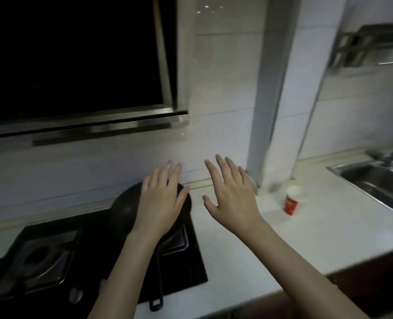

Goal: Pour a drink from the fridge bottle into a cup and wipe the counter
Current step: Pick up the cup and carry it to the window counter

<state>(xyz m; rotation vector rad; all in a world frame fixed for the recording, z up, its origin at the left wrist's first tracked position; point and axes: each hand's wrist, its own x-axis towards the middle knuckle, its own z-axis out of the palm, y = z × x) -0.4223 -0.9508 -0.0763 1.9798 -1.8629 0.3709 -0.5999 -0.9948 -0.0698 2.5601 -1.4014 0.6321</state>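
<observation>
A red paper cup (pixel 293 200) with a white rim stands upright on the white counter (pixel 294 240), near the foot of a wall pillar. My left hand (pixel 162 201) hovers flat with fingers spread above a black frying pan. To its right, my right hand (pixel 230 196) is held out the same way over the counter, left of the cup and apart from it. Both hands are empty. No bottle or cloth is in view.
A black frying pan (pixel 124 210) sits on the right burner of a black gas hob (pixel 52 256), handle toward me. A steel sink (pixel 375 180) with a tap lies at the far right. A range hood (pixel 75 65) hangs above the hob. A metal rack (pixel 370 47) is on the wall.
</observation>
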